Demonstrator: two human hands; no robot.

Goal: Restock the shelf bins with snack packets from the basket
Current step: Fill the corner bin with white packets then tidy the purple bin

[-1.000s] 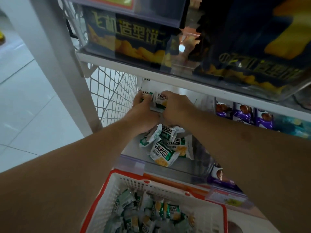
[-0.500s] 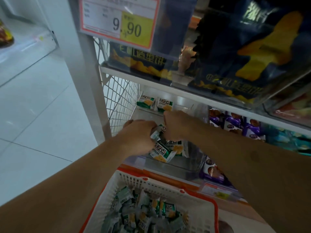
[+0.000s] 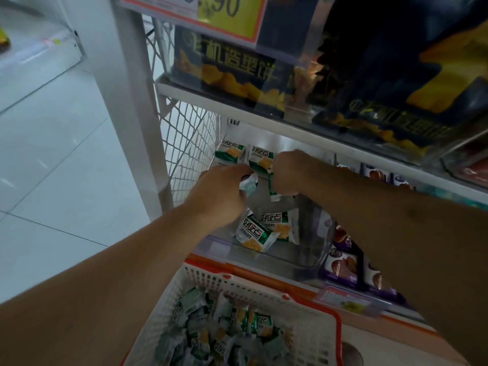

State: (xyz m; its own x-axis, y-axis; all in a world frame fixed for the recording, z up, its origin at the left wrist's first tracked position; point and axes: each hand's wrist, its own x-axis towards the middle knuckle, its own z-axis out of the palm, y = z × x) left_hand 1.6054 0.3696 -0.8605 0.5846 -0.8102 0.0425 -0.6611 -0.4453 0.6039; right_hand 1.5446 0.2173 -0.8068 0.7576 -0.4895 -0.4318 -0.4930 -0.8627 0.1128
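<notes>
A clear plastic shelf bin (image 3: 314, 249) on the lower shelf holds green-and-white snack packets. Two packets (image 3: 231, 153) stand upright at its back; two loose packets (image 3: 254, 232) lie near its front. Inside the bin my left hand (image 3: 219, 196) grips one packet (image 3: 248, 184). Beside it my right hand (image 3: 287, 173) grips another packet (image 3: 273, 192) that hangs below its fingers. Below, a white basket with a red rim (image 3: 264, 285) is full of the same packets (image 3: 224, 331).
A white wire mesh side panel (image 3: 190, 143) and a white upright post (image 3: 132, 107) bound the bin on the left. Purple packets (image 3: 343, 265) fill the neighbouring bin on the right. The upper shelf carries dark blue snack bags (image 3: 232, 70) and a price tag (image 3: 224, 11).
Both hands have come forward from the bin's back, where two packets now stand upright, then lifted slightly, each holding a packet picked from the loose pile.
</notes>
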